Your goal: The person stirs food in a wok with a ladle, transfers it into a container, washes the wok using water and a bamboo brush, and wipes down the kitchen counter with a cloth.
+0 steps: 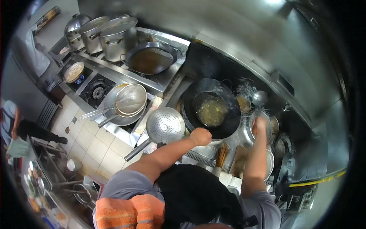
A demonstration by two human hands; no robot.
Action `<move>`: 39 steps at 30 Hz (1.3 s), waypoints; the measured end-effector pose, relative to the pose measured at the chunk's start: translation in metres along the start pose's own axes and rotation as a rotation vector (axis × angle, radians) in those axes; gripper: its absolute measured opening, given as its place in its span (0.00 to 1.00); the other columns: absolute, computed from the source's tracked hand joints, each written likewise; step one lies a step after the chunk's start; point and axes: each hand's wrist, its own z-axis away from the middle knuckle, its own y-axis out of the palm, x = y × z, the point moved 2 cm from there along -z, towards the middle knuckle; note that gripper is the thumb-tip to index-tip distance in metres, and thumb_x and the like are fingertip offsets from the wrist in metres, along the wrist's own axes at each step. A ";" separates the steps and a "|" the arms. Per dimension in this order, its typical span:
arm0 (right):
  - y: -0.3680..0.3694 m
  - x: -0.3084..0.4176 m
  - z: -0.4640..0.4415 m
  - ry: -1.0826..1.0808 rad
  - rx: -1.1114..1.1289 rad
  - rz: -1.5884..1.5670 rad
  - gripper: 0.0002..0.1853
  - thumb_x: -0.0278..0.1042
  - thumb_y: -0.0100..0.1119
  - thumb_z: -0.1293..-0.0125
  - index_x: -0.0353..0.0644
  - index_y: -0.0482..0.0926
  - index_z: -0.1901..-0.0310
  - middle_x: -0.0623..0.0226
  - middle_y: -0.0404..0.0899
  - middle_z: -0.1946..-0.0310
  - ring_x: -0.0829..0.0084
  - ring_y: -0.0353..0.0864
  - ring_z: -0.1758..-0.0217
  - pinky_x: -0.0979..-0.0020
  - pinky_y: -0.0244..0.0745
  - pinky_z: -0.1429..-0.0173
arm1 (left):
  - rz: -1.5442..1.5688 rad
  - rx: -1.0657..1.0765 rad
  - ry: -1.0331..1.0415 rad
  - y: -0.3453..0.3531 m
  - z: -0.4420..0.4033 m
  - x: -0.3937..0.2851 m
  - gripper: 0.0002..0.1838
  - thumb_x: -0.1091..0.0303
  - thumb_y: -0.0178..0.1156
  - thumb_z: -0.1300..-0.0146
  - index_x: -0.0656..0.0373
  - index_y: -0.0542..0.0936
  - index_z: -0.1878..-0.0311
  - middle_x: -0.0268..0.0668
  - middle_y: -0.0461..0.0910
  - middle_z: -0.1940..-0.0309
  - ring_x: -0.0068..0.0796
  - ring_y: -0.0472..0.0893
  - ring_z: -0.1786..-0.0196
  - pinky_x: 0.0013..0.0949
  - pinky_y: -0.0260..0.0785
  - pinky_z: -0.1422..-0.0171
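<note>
My left hand (201, 136) is closed at the near left rim of a black wok (228, 128), gripping its edge or handle; the exact grip is hidden. Yellowish-green liquid with small bits (212, 110) lies in the bottom of the wok. To the right, my right hand (259, 125) is closed in a fist over a steel bowl (246, 131). Just beyond that fist is the round head of a ladle (260, 98), in line with my grip, though its handle is hard to make out. Water splashes (247, 87) show around the ladle.
Left of the wok rests a perforated strainer (165, 124); mesh strainers (130, 99) sit farther left. A wide pan of brown liquid (150, 61) and tall stockpots (118, 38) stand behind. A bamboo brush (222, 154) is nearby. Flame burns under a small pan (74, 72). Another person (23, 122) stands far left.
</note>
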 end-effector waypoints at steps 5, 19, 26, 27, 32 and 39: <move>-0.051 -0.096 0.065 -0.247 -0.556 1.027 0.41 0.29 0.55 0.33 0.26 0.58 0.19 0.31 0.85 0.44 0.39 0.86 0.36 0.52 0.80 0.33 | -0.002 -0.020 0.081 0.004 0.001 0.002 0.18 0.57 0.57 0.34 0.57 0.93 0.63 0.49 0.92 0.59 0.51 0.91 0.52 0.52 0.82 0.42; -0.104 -0.065 0.218 0.254 0.306 -1.119 0.05 0.25 0.51 0.21 0.39 0.71 0.60 0.69 0.69 0.75 0.79 0.66 0.81 0.77 0.63 0.81 | 0.050 0.088 -0.093 -0.012 -0.034 -0.022 0.26 0.61 0.65 0.36 0.52 0.83 0.33 0.55 0.76 0.31 0.62 0.76 0.30 0.54 0.68 0.22; -0.053 -0.025 0.330 0.187 0.258 -0.785 0.22 0.26 0.54 0.20 0.43 0.68 0.29 0.71 0.71 0.70 0.86 0.66 0.81 0.81 0.58 0.81 | 0.364 -0.067 0.077 0.071 -0.168 -0.025 0.29 0.63 0.68 0.41 0.52 0.86 0.34 0.54 0.80 0.31 0.55 0.78 0.28 0.45 0.70 0.21; -0.045 -0.032 0.334 0.192 0.250 -0.736 0.27 0.24 0.55 0.21 0.43 0.64 0.24 0.71 0.71 0.69 0.86 0.64 0.81 0.81 0.56 0.81 | 0.550 -0.028 -0.114 0.066 -0.169 -0.032 0.25 0.67 0.69 0.43 0.56 0.88 0.39 0.49 0.86 0.37 0.51 0.86 0.39 0.43 0.81 0.34; -0.004 -0.060 0.367 0.078 0.210 -0.080 0.43 0.22 0.58 0.27 0.43 0.52 0.13 0.65 0.77 0.71 0.72 0.74 0.79 0.66 0.69 0.76 | 0.894 -0.151 -0.659 0.136 -0.211 0.038 0.11 0.77 0.66 0.40 0.63 0.88 0.53 0.42 0.86 0.65 0.38 0.88 0.61 0.43 0.82 0.62; -0.051 -0.183 0.371 -0.291 -0.264 0.656 0.45 0.21 0.59 0.32 0.55 0.57 0.14 0.31 0.85 0.54 0.31 0.86 0.51 0.42 0.80 0.43 | 1.194 0.110 -0.096 -0.017 -0.228 0.021 0.08 0.83 0.63 0.36 0.65 0.86 0.55 0.41 0.88 0.62 0.33 0.87 0.60 0.34 0.81 0.54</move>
